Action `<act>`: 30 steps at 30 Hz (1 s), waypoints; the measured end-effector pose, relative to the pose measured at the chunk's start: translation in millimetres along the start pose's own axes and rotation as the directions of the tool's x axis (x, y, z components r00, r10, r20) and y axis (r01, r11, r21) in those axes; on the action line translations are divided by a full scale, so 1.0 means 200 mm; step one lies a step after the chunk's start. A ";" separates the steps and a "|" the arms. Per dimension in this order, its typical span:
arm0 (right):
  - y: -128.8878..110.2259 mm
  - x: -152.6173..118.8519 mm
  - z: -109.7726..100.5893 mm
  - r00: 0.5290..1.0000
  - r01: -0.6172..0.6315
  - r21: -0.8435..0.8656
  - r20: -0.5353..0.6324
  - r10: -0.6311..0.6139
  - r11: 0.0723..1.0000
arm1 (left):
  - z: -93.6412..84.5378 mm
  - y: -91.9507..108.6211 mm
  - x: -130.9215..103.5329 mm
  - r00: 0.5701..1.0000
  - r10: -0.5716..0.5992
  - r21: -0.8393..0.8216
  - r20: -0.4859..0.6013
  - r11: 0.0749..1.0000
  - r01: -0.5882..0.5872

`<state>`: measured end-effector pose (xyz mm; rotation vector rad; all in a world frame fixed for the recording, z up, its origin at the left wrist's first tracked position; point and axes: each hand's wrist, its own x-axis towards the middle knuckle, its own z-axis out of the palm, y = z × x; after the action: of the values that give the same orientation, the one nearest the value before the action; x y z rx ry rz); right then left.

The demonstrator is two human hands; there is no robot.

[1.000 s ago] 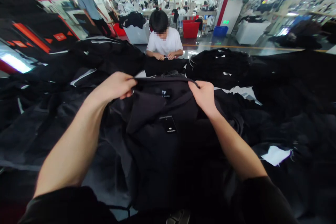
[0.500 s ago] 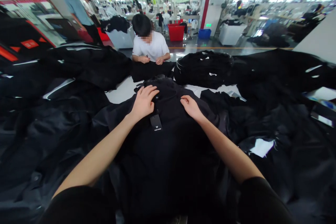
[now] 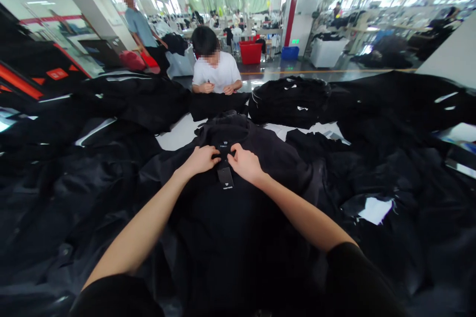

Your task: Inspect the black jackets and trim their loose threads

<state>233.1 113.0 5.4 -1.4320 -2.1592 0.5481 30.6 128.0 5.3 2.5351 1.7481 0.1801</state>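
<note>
A black garment (image 3: 238, 218) lies spread out in front of me, its neckline away from me. White lettering shows on its neck label (image 3: 225, 143), and a black hang tag (image 3: 225, 178) with white print lies just below. My left hand (image 3: 203, 159) is at the label's left side, fingers curled together on the fabric near the neck opening. From the right, my right hand (image 3: 246, 162) meets the same spot, thumb and fingers pinched close beside the label. What the fingertips of each hand grip is too small to make out.
Heaps of black clothing (image 3: 130, 99) lie left and right, with a white scrap (image 3: 376, 210) on the right one. Across the table sits a person in a white shirt (image 3: 216, 70), hands on black cloth. Another person (image 3: 139, 29) stands at the back left.
My right hand has moved left to the neck label, and my left hand has come slightly down with its fingers drawn in. The neck opening shows more. The standing person appears further right.
</note>
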 end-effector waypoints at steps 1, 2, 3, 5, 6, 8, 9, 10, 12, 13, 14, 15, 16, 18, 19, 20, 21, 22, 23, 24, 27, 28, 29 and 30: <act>-0.01 0.02 0.03 0.999 -0.029 -0.030 0.018 0.029 0.999 | 0.00 -0.01 0.01 1.000 0.006 -0.061 0.006 0.998 -0.005; -0.02 0.03 0.05 0.997 -0.052 -0.043 0.051 0.054 0.998 | 0.00 -0.02 0.02 1.000 0.018 -0.116 0.000 0.993 -0.018; -0.02 0.05 0.08 0.991 -0.076 -0.036 0.105 0.080 0.996 | 0.00 -0.02 0.01 0.999 0.033 -0.162 -0.017 0.986 -0.035; 0.00 0.08 0.12 0.961 -0.148 0.021 0.237 0.139 0.989 | 0.00 0.00 -0.01 0.993 0.035 -0.188 -0.111 0.981 -0.056; 0.01 0.10 0.14 0.941 -0.199 0.057 0.291 0.174 0.978 | 0.00 0.02 -0.03 0.980 0.006 -0.165 -0.198 0.986 -0.039; 0.04 0.14 0.17 0.907 -0.295 0.118 0.345 0.239 0.948 | 0.01 0.09 -0.09 0.909 -0.093 -0.095 -0.407 0.994 0.059; 0.05 0.15 0.19 0.900 -0.325 0.136 0.349 0.262 0.936 | 0.02 0.14 -0.12 0.862 -0.138 -0.067 -0.487 0.990 0.121; 0.05 0.17 0.20 0.897 -0.340 0.147 0.347 0.274 0.929 | 0.04 0.18 -0.15 0.832 -0.174 -0.048 -0.527 0.983 0.176; 0.05 0.19 0.22 0.900 -0.344 0.140 0.330 0.284 0.929 | 0.11 0.24 -0.19 0.844 -0.233 -0.020 -0.484 0.967 0.255; 0.04 0.19 0.23 0.908 -0.335 0.125 0.308 0.285 0.934 | 0.15 0.25 -0.20 0.865 -0.260 0.002 -0.429 0.957 0.289; 0.04 0.20 0.23 0.916 -0.327 0.108 0.282 0.286 0.939 | 0.19 0.26 -0.20 0.881 -0.288 0.028 -0.375 0.947 0.321; 0.03 0.20 0.24 0.924 -0.318 0.089 0.253 0.287 0.944 | 0.23 0.26 -0.19 0.889 -0.311 0.049 -0.336 0.937 0.346; 0.03 0.20 0.25 0.932 -0.307 0.072 0.225 0.284 0.949 | 0.26 0.25 -0.18 0.893 -0.324 0.050 -0.313 0.933 0.357; 0.03 0.21 0.25 0.943 -0.288 0.044 0.187 0.275 0.957 | 0.30 0.22 -0.15 0.896 -0.329 -0.071 -0.298 0.944 0.322; 0.03 0.21 0.25 0.946 -0.281 0.036 0.180 0.270 0.959 | 0.31 0.21 -0.14 0.896 -0.333 -0.204 -0.294 0.937 0.282; 0.03 0.21 0.25 0.947 -0.275 0.033 0.179 0.265 0.961 | 0.30 0.20 -0.12 0.897 -0.340 -0.348 -0.284 0.908 0.234; 0.04 0.22 0.25 0.947 -0.274 0.033 0.185 0.263 0.961 | 0.30 0.19 -0.12 0.898 -0.346 -0.474 -0.270 0.860 0.189; 0.04 0.22 0.24 0.945 -0.275 0.038 0.195 0.262 0.961 | 0.28 0.19 -0.11 0.903 -0.350 -0.574 -0.248 0.804 0.154; 0.05 0.23 0.24 0.943 -0.278 0.046 0.205 0.263 0.960 | 0.26 0.18 -0.10 0.911 -0.351 -0.650 -0.217 0.748 0.133; 0.05 0.24 0.23 0.940 -0.282 0.055 0.216 0.264 0.958 | 0.23 0.16 -0.10 0.920 -0.347 -0.704 -0.182 0.699 0.125; 0.07 0.25 0.22 0.936 -0.282 0.099 0.247 0.251 0.954 | 0.08 0.07 -0.05 0.938 -0.335 -0.820 -0.090 0.560 0.121; 0.08 0.25 0.22 0.937 -0.276 0.117 0.253 0.240 0.954 | 0.02 0.03 -0.03 0.937 -0.340 -0.849 -0.086 0.517 0.110; 0.08 0.25 0.22 0.940 -0.268 0.138 0.256 0.227 0.953 | -0.05 -0.02 -0.01 0.929 -0.355 -0.876 -0.108 0.476 0.080; 0.09 0.24 0.23 0.942 -0.260 0.162 0.258 0.213 0.952 | -0.11 -0.07 0.02 0.911 -0.384 -0.902 -0.152 0.430 0.031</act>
<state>203.6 162.1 -32.6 -1.5946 -2.0492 1.0389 16.7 135.0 26.1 1.5070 1.4087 1.2329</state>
